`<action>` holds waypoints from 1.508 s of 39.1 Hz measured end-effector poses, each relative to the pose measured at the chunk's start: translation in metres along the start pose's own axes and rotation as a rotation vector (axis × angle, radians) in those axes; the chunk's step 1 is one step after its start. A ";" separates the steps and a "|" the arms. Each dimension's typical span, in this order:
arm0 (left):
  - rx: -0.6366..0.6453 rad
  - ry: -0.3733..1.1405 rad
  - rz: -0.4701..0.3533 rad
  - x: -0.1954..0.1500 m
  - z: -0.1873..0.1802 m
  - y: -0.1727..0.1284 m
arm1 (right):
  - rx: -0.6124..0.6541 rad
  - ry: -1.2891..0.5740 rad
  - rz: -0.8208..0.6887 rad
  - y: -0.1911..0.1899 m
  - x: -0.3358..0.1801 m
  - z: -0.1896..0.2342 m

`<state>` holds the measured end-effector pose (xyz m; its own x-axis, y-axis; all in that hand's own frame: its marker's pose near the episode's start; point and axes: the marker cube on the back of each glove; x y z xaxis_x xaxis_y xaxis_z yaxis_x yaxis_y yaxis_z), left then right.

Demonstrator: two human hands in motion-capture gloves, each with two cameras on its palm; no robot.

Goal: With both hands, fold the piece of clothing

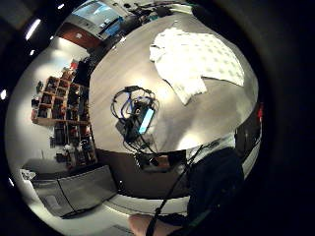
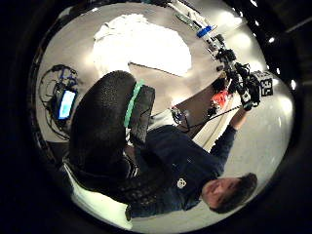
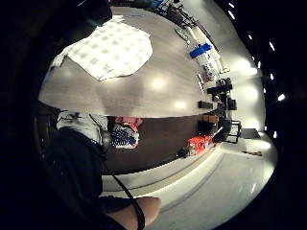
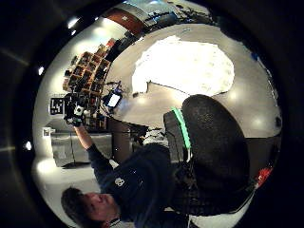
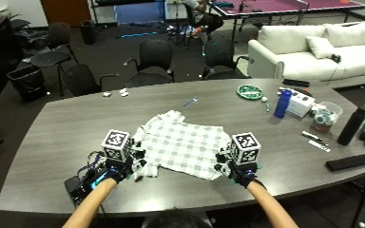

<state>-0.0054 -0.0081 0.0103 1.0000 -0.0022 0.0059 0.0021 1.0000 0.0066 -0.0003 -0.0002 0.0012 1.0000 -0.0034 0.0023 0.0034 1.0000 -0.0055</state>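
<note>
- Forearms rise from the lower edge of the outside view; left hand [image 5: 120,167] and right hand [image 5: 238,172] hover at the near corners of the checked shirt [image 5: 182,145].
- Shirt lies mid-frame on the grey table [image 5: 56,142], spread and rumpled; judged no tidy fold made, folding still to do.
- Neither hand appears to touch the cloth; finger positions cannot be told.
</note>
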 end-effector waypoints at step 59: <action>-0.346 -0.190 -0.125 -0.021 0.223 -0.167 | -0.463 0.002 -0.005 -0.181 0.006 0.209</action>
<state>-0.0285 -0.1768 0.2323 0.9731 -0.0923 0.2109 0.1575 0.9351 -0.3174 0.0043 -0.1801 0.2109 1.0000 -0.0087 0.0018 0.0086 0.8922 -0.4515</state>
